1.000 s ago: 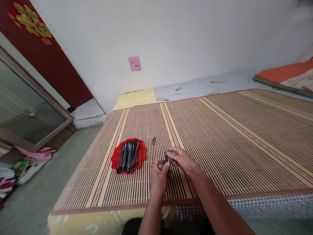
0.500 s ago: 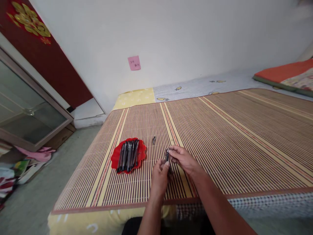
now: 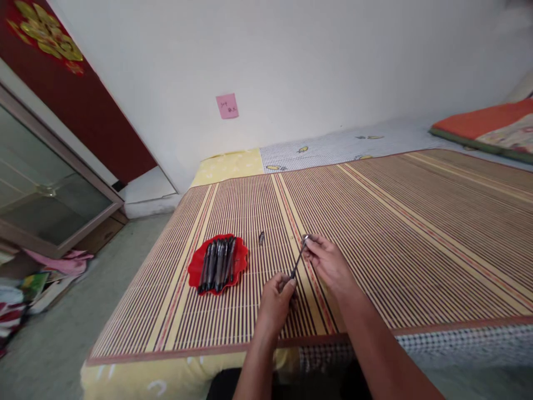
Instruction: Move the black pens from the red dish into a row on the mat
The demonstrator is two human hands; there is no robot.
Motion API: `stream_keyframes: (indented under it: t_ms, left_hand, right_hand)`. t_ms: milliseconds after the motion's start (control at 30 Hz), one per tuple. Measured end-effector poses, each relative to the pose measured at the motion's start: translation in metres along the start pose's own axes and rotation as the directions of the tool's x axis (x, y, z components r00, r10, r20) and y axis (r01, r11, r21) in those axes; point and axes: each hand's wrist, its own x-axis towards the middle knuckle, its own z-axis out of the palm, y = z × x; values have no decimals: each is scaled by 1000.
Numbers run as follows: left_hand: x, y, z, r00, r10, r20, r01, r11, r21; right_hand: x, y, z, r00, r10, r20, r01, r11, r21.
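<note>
Over the mat, my left hand (image 3: 276, 295) is closed around a dark pen barrel, most of it hidden by the fingers. A thin dark pen refill (image 3: 299, 260) slants up and right out of the barrel's end. My right hand (image 3: 327, 260) pinches the refill's far end, where something small and shiny shows at the fingertips. Left of my hands, a red scalloped plate (image 3: 241, 255) holds several black pens (image 3: 218, 264) lying side by side. A small dark pen cap (image 3: 261, 239) rests on the mat between the plate and my right hand.
A striped bamboo mat (image 3: 375, 239) covers the bed. Folded orange bedding (image 3: 478, 120) lies at the far right. A pink note (image 3: 227, 106) is stuck on the wall. At the left stand a glass-paned door (image 3: 50, 189) and a pile of cloths and papers (image 3: 45, 278) on the floor.
My right hand has moved up and right, away from my left hand. A long piece of the refill now shows between them. The plate and the cap have stayed in place.
</note>
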Motion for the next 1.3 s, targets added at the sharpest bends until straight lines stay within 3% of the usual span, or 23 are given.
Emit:
stream_keyframes:
  t_ms: [167, 267, 367, 500, 633, 900, 1000, 1067, 1200, 1300]
  left_hand:
    - [3, -5, -1, 1000, 5, -11, -5, 1000, 30]
    - [3, -4, -2, 998, -2, -69, 3, 1000, 10]
    - [2, -1, -1, 990, 13, -140, -17, 999, -33]
    - [2, 1, 0, 986, 66, -155, -76, 995, -57]
    - [4, -3, -3, 975, 85, -205, -108, 989, -105]
    - [4, -6, -5, 975, 59, -213, -83, 991, -106]
    - [3, -5, -5, 962, 127, -241, -119, 992, 47]
    - [2, -2, -8, 923, 242, -298, -166, 951, 260]
    - [4, 3, -18, 828, 445, -340, -127, 740, 660]
    - [8, 4, -24, 819, 455, -349, -22, 634, 773]
  right_hand:
    - [14, -16, -27, 953, -178, -246, 211, 971, 112]
    - [18, -24, -38, 933, -187, -308, 242, 959, 150]
    - [14, -21, -32, 976, -75, -206, 107, 983, 148]
    - [3, -1, -4, 996, 71, -55, -68, 995, 68]
    - [-4, 14, 15, 994, 108, 9, -109, 993, 48]
    - [-9, 7, 16, 977, 151, 149, -148, 988, -33]
    - [-10, 9, 17, 983, 133, 126, -121, 988, -101]
    - [-9, 13, 17, 991, 103, 88, -90, 985, -145]
    - [-5, 24, 14, 996, 44, 72, -20, 952, -304]
    - [-1, 30, 14, 992, 27, 124, 33, 887, -460]
